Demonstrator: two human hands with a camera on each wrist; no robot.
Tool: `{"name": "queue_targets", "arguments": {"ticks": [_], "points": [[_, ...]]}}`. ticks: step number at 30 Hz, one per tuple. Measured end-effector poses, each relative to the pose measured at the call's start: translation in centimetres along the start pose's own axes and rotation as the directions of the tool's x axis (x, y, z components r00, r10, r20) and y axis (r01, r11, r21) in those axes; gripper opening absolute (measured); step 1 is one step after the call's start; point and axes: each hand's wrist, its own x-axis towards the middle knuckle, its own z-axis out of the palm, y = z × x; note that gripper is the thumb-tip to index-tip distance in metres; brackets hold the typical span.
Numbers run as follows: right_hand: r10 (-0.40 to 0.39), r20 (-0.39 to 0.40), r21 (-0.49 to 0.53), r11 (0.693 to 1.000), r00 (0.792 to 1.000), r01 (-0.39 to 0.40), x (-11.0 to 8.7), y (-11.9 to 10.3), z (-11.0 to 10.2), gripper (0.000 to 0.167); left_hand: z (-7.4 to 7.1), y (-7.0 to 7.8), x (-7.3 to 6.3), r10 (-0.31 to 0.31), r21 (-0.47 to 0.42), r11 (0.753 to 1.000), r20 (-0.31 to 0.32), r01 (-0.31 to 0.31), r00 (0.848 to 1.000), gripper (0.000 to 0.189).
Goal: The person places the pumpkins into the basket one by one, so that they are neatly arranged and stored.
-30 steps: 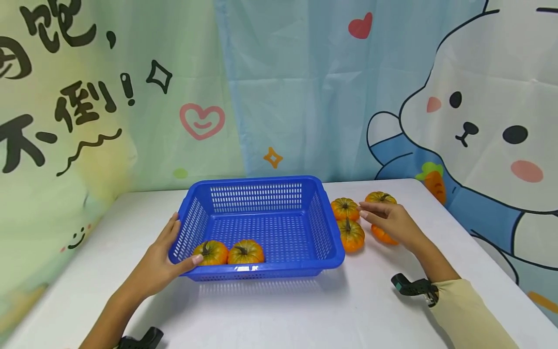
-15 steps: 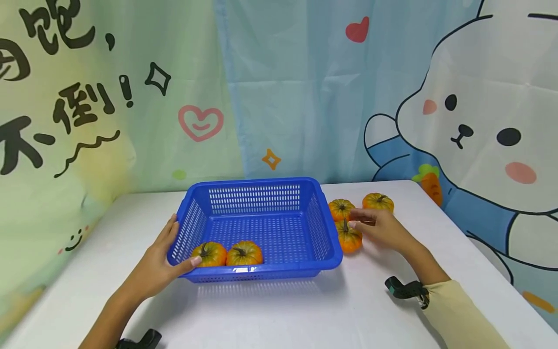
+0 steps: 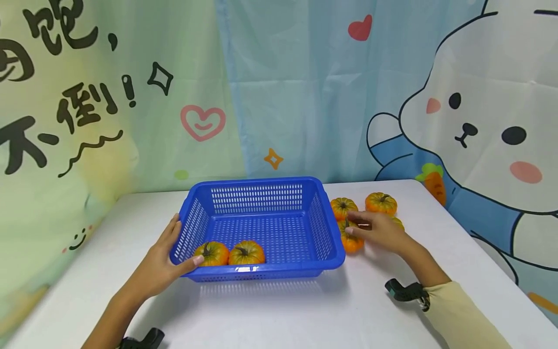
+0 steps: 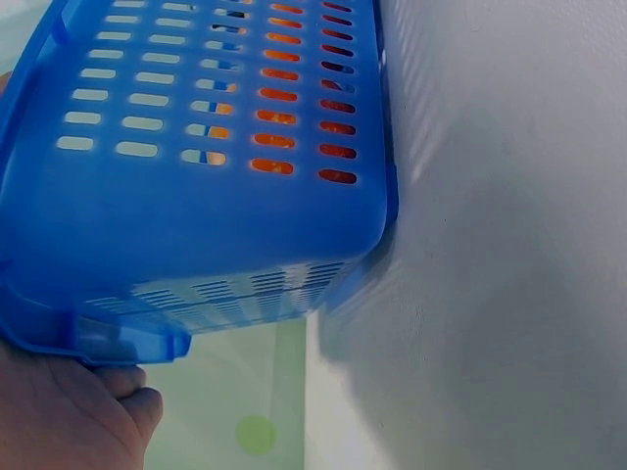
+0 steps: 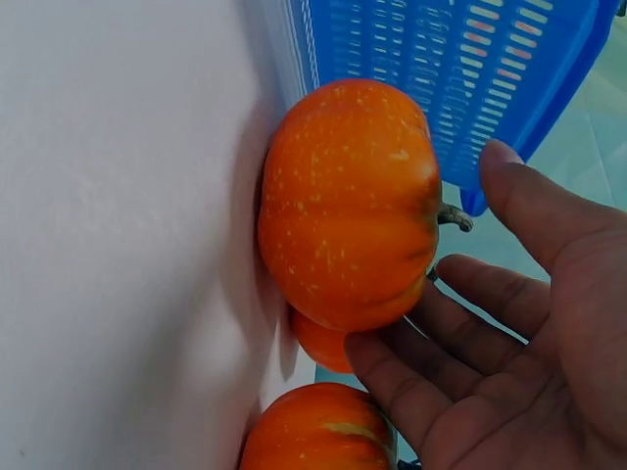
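My left hand (image 3: 159, 264) grips the left end of a blue plastic basket (image 3: 279, 265), thumb over the near rim and fingers along the outer left side. Two small orange-green pumpkins (image 3: 246, 252) sit inside at the near left. My right hand (image 3: 380, 231) reaches over a pumpkin (image 3: 352, 244) just outside the basket's right wall. In the right wrist view the fingers are spread beside that pumpkin (image 5: 353, 206), thumb apart from it and fingertips right at its lower side.
Behind the near pumpkin another pumpkin (image 3: 343, 207) stands against the basket's right side. Farther right is a pumpkin (image 3: 381, 203), and one more pumpkin (image 3: 398, 223) is mostly hidden by my right hand. A printed curtain (image 3: 301, 121) hangs behind the white table (image 3: 279, 320).
My right hand has moved left and slightly nearer, from among the right-hand pumpkins to over the near one beside the basket. The left hand and basket keep their place.
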Motion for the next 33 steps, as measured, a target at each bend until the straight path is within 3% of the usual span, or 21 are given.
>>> {"name": "queue_targets", "arguments": {"ticks": [5, 12, 20, 29, 33], "points": [[-0.016, 0.002, -0.021, 1.0, 1.0, 0.016, 0.0, -0.3, 0.4, 0.054, -0.1, 0.1, 0.0, -0.004, -0.001, 1.0, 0.004, 0.004, 1.0, 0.099], [0.022, 0.01, -0.035, 0.999, 1.0, -0.022, -0.1, -0.8, 0.8, 0.055, -0.1, 0.3, 0.0, 0.004, -0.001, 1.0, 0.002, -0.004, 1.0, 0.099], [-0.006, 0.012, -0.059, 0.998, 1.0, 0.006, 0.0, -1.2, 1.2, 0.048, -0.2, 0.3, 0.0, 0.001, 0.002, 1.0, 0.005, -0.001, 1.0, 0.099], [0.025, 0.105, -0.057, 0.998, 0.994, -0.02, -0.2, -1.3, 0.9, 0.05, -0.1, 0.2, -0.1, -0.008, 0.004, 1.0, 0.005, 0.008, 1.0, 0.099], [0.021, 0.113, -0.028, 0.999, 0.993, -0.018, -0.3, -1.1, 0.8, 0.048, 0.0, 0.2, -0.1, 0.001, -0.009, 1.0, 0.005, 0.0, 1.0, 0.098]]}}
